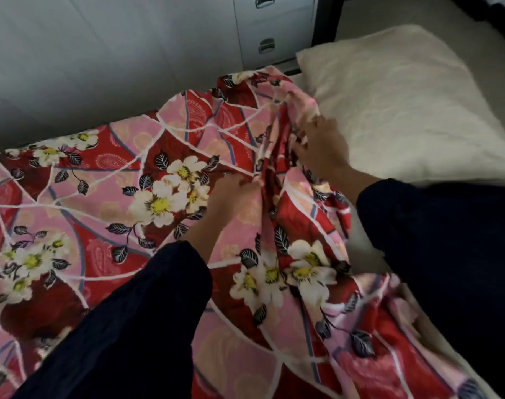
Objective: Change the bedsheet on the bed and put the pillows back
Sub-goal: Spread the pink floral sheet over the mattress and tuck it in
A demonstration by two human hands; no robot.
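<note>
On the bed (pixel 365 250), the flowered sheet (pixel 101 197) lay flat across the left part and rose in a bunched ridge at the middle, leaving bare mattress to the right. The pillow (pixel 403 110) lay just beside that ridge. The left hand (pixel 231 194) gripped a fold, fingers curled into it. The right hand (pixel 323 148) was pressed into the gathered cloth higher up, too blurred to tell whether its fingers were clamped. A hard pull could likely drag cloth over the pillow, or nudge it toward the far edge by the drawer cabinet (pixel 274 30). Open room lay rightward, over the bare mattress.
</note>
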